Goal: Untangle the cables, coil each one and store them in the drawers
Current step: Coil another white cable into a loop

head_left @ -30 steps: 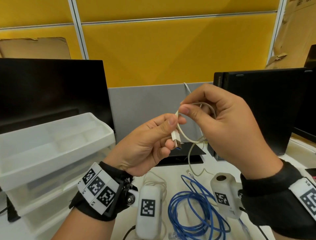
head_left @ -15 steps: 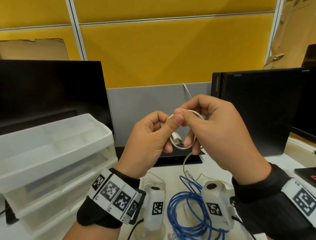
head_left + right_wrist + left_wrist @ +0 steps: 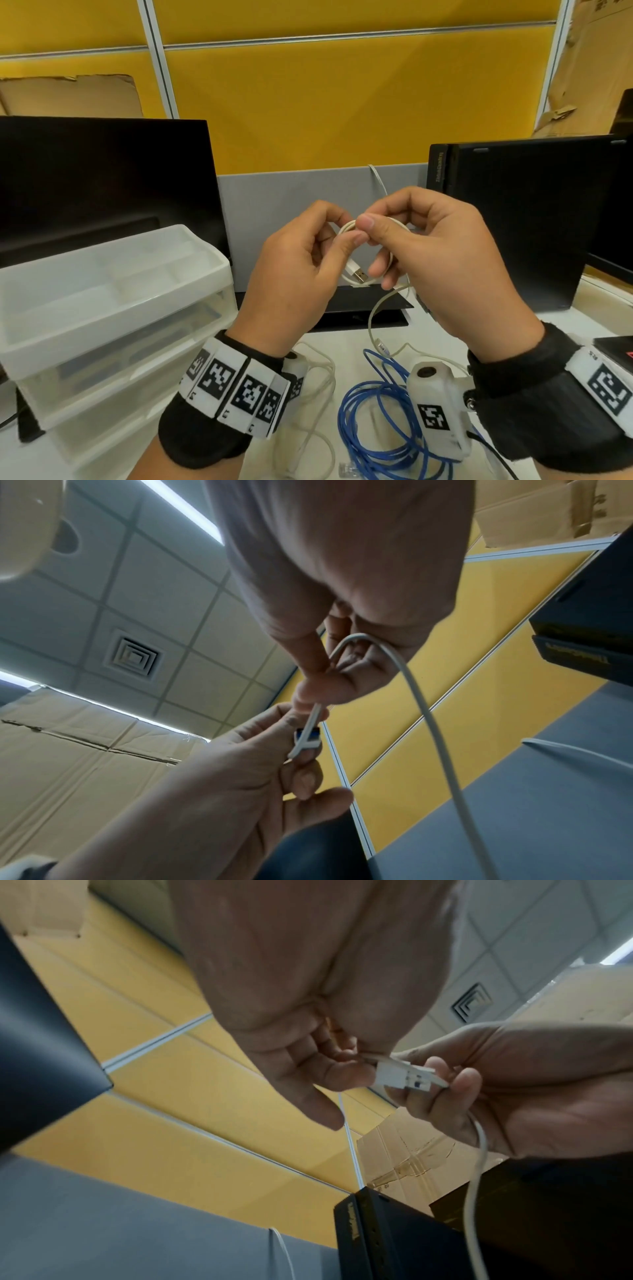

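Fingers (image 3: 363, 224) of both hands pinch one small loop of the white cable (image 3: 346, 229), held in the air above the desk.

Compared with half a second ago, the hands are almost at the same place, and the loop looks a little tighter; the left hand (image 3: 298, 274) and the right hand (image 3: 445, 263) still meet thumb to thumb at the top of the coil. The USB plug (image 3: 356, 274) hangs just under the left fingers, inside the loop. From the right fingers the free end of the cable drops down to the desk. Below the fingers lies the blue cable (image 3: 373, 428), loosely coiled. To the left of the fingers stands the plastic drawer unit (image 3: 113, 308), well apart. Behind the fingers are a dark monitor (image 3: 102, 178) and a black computer case (image 3: 520, 219).
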{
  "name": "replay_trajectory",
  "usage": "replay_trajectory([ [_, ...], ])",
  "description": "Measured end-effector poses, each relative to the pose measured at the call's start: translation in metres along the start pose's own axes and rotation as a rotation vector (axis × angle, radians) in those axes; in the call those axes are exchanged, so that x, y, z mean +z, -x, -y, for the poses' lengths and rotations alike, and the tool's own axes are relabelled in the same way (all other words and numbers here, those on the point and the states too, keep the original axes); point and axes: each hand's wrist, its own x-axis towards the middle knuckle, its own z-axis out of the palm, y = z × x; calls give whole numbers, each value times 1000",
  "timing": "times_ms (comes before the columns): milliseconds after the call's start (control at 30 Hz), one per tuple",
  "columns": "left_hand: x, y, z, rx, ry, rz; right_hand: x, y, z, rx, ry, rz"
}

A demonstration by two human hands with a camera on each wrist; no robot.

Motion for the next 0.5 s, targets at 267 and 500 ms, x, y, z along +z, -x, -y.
replay_trajectory([
  [267, 4, 2, 9, -120, -47, 41, 2, -1, -3, 26, 25, 46],
  [500, -9, -3, 3, -407, 655, 249, -10, -6, -7, -64, 42, 53],
])
